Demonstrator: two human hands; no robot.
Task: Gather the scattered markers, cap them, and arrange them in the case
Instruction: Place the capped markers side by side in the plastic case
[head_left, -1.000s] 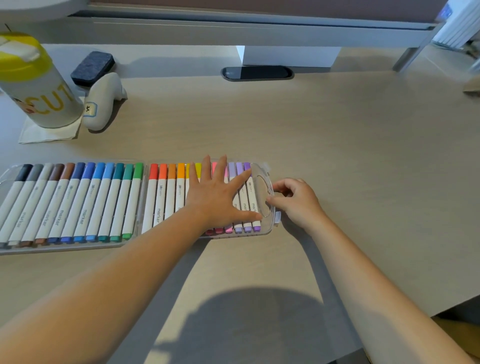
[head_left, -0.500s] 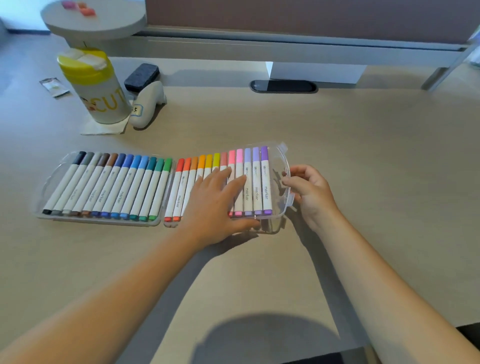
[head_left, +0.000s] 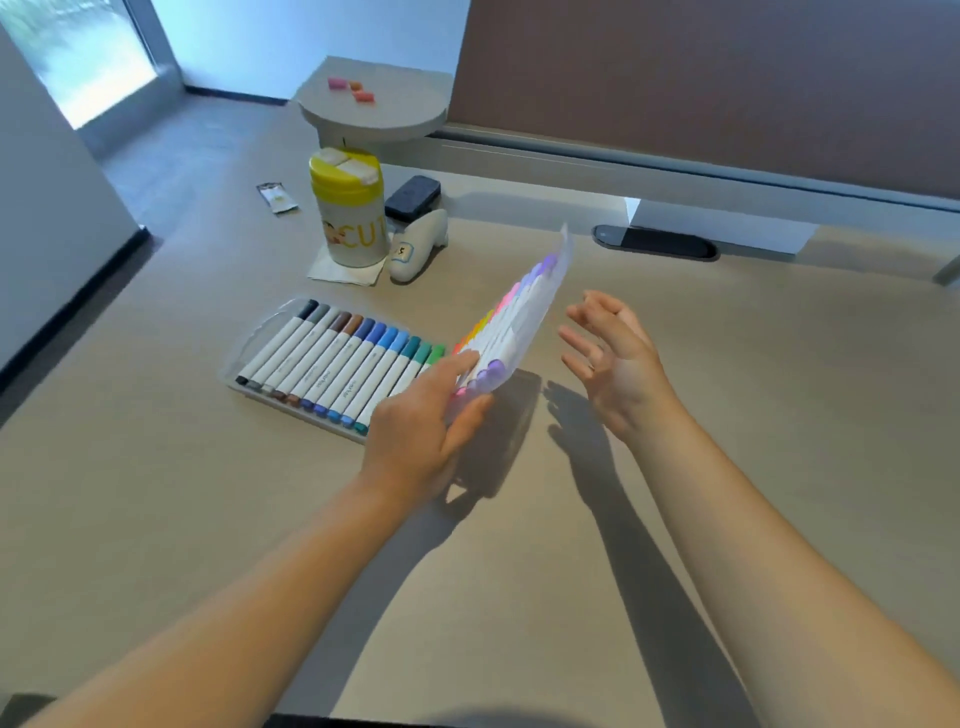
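Swung up since half a second ago: right half of the clear marker case (head_left: 540, 306), now tilted steeply at frame centre with its warm-coloured markers (head_left: 506, 312) inside. Held at its near edge by the left hand (head_left: 423, 431), fingers along one face and thumb against the other. Let go by the right hand (head_left: 610, 358), fingers loose, just right of it. Left half (head_left: 249, 338) flat on the desk (head_left: 727, 389), cool-coloured markers (head_left: 337, 358) lying in it. Yellow-lidded bottle (head_left: 349, 208) at upper centre-left.

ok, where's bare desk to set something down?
Free: desk right of the right hand, and the near strip under both forearms. Crowded: the case, the left hand lifting its raised half, the bottle behind.
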